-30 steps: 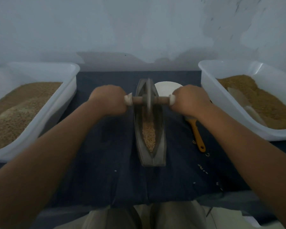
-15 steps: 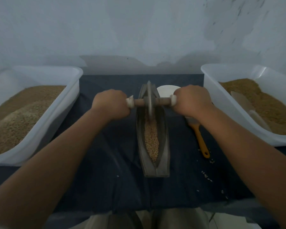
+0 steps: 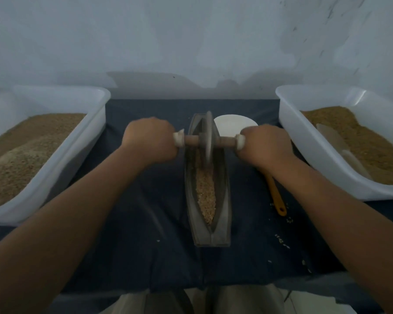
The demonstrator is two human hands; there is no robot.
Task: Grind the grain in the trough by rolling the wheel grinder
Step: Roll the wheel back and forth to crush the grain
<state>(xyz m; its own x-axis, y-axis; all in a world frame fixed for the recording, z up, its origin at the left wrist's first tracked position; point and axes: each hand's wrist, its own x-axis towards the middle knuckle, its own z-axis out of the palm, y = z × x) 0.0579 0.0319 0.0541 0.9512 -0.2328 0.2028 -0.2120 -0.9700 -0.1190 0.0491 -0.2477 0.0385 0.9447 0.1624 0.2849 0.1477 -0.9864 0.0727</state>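
Observation:
A long grey boat-shaped trough (image 3: 225, 214) lies lengthwise on the dark cloth in front of me. Tan grain (image 3: 205, 193) fills its groove from the middle to the near tip. The wheel grinder (image 3: 208, 138), a thin grey disc on a wooden axle, stands upright in the far half of the trough. My left hand (image 3: 150, 140) grips the axle's left handle and my right hand (image 3: 264, 145) grips the right handle; the handles are mostly hidden inside my fists.
A white tub (image 3: 61, 152) of grain sits at the left. Another white tub (image 3: 309, 141) at the right holds browner meal and a pale scoop (image 3: 336, 141). A white bowl (image 3: 230, 125) stands behind the trough. A yellow-handled brush (image 3: 276, 196) and spilled grains lie at the right.
The view has shifted a little. The wheel and both hands stay in the far part of the trough, with only slight rolling movement.

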